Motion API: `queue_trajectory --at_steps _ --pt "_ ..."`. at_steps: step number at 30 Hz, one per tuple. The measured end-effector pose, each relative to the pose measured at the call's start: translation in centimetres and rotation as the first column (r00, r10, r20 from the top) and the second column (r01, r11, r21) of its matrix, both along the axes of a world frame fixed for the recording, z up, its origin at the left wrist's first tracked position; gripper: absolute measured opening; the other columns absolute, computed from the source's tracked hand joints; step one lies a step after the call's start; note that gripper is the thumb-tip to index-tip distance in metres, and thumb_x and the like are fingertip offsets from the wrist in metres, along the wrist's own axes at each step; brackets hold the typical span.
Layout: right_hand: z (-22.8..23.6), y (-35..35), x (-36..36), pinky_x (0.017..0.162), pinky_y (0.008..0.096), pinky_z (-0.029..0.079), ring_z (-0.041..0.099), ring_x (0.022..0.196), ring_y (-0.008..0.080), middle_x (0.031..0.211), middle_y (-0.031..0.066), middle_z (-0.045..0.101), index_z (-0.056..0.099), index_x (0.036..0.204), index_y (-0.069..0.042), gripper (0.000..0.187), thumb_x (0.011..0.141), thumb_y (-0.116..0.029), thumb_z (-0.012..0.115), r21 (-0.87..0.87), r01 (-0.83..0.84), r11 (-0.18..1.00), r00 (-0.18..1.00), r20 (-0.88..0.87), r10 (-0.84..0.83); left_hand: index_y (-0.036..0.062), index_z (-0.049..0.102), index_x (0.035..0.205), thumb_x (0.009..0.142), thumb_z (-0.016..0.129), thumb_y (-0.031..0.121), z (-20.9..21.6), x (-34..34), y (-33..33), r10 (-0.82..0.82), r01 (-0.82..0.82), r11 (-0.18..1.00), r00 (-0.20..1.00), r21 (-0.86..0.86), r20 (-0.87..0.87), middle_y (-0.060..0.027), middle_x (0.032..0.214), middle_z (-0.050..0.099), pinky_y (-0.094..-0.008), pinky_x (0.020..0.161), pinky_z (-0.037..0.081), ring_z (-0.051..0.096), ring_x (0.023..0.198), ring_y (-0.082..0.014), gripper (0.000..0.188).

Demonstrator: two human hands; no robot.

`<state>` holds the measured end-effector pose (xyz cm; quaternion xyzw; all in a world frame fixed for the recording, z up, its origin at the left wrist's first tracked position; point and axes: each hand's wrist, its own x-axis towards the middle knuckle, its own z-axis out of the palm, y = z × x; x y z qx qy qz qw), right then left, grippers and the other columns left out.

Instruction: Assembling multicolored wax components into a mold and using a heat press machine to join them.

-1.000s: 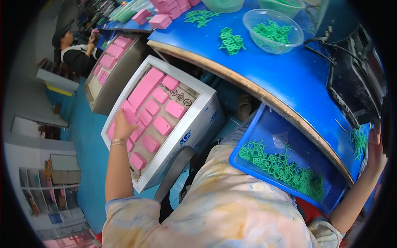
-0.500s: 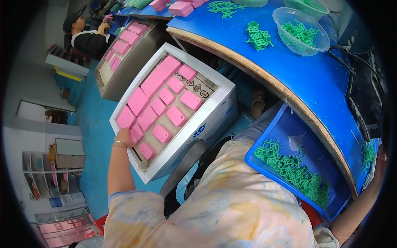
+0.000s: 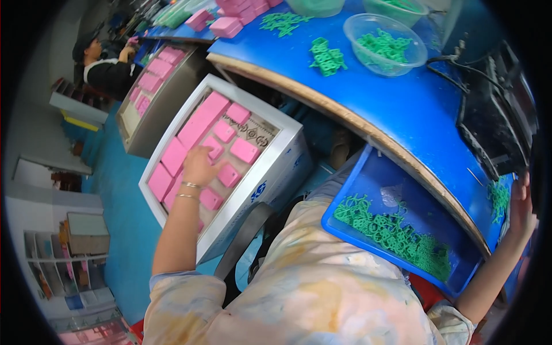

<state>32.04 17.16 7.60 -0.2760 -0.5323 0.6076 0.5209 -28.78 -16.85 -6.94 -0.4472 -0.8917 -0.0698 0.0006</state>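
Left hand [image 3: 198, 168]: over pink rectangular blocks [image 3: 245, 150], thumb spread; cannot tell if gripping.
Right hand [image 3: 522, 208]: near green lattice-like pieces [image 3: 498, 199]; opening, hold unclear.

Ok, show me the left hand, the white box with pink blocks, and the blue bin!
Left hand [image 3: 198, 167]: head view, on its back.
White box [image 3: 245, 190]: head view, on its right rim.
Blue bin [image 3: 372, 177]: head view, on its bare inside.
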Motion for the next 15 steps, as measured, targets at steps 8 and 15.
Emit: queue_trajectory --at_steps 8,15 --pt "1.9 -8.7 -5.9 0.039 0.0171 0.035 0.046 0.045 0.0066 0.062 0.0033 0.051 0.050 0.084 -0.005 0.032 0.096 -0.032 0.037 0.068 0.153 0.986 0.972 0.171 -0.163 -0.0044 0.046 0.119 0.055 0.076 0.032 -2.0 4.0 7.1 0.068 -0.066 0.998 0.969 -0.016 0.237 -0.0253 0.114 0.051 -0.0402 0.092 0.039 0.049 0.109 -0.0365 0.079" --pt "0.7 -10.0 -8.9 0.052 0.0197 0.045 0.051 0.055 0.0057 0.072 0.0022 0.057 0.056 0.082 -0.003 0.009 0.087 -0.010 0.055 -0.019 0.049 0.999 0.933 0.359 -0.038 0.0071 0.024 0.133 0.077 0.062 0.011 9.3 12.0 10.2 -0.606 -0.557 0.595 0.161 0.579 0.779 -0.0158 0.117 0.045 -0.0421 0.088 0.048 0.052 0.105 -0.0317 0.069"
